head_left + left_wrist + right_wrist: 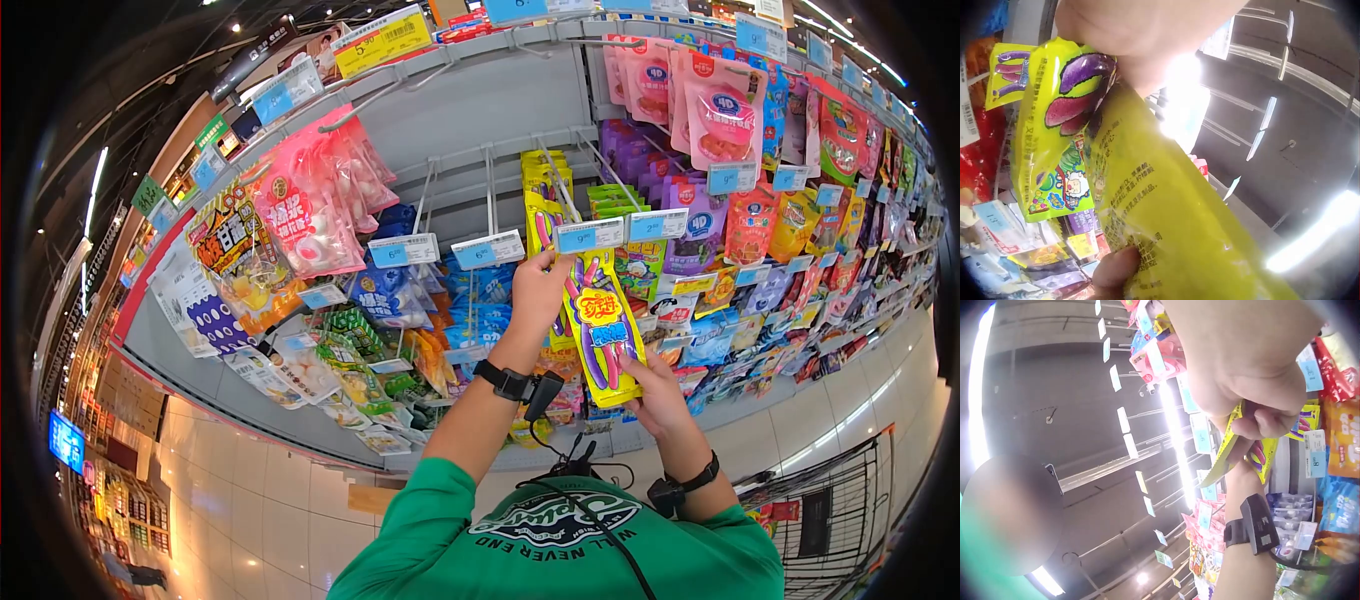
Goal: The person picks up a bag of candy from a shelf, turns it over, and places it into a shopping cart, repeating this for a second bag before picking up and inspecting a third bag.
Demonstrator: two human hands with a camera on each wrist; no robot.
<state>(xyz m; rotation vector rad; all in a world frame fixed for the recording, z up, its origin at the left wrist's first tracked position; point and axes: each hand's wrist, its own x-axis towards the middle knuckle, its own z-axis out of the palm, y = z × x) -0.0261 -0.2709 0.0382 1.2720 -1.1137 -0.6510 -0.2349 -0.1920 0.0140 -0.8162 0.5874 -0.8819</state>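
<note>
1. Holding a yellow candy packet (606, 315) took both hands here: the right hand (658, 392) gripped its lower edge with the thumb over the printed front, and the left hand (540, 295) had fingers curled at the top corner in what looked like a pinch
2. Location-wise, it was right in front of the display rack (500, 100), tilted a bit, top end just under a blue-and-white price tag (590, 236); more yellow packets (541, 222) hung behind it, and I couldn't tell if its top was free of the rack
3. Weight was probably next to nothing, my guess was an easy thumb-and-finger job
4. Stiffness seemed low too: the left wrist view showed the back creased and shiny, so I'd have bet on soft film that bent under a squeeze
5. Slippery? Maybe a little, given the gloss, so a flat pinch seemed safer than bare fingertips
6. Fragile, not really imo, though a hard yank could've torn the thin top
7. Best hold, if anyone asked me, was the side edge near the bottom, with the flat top for steadying
</note>
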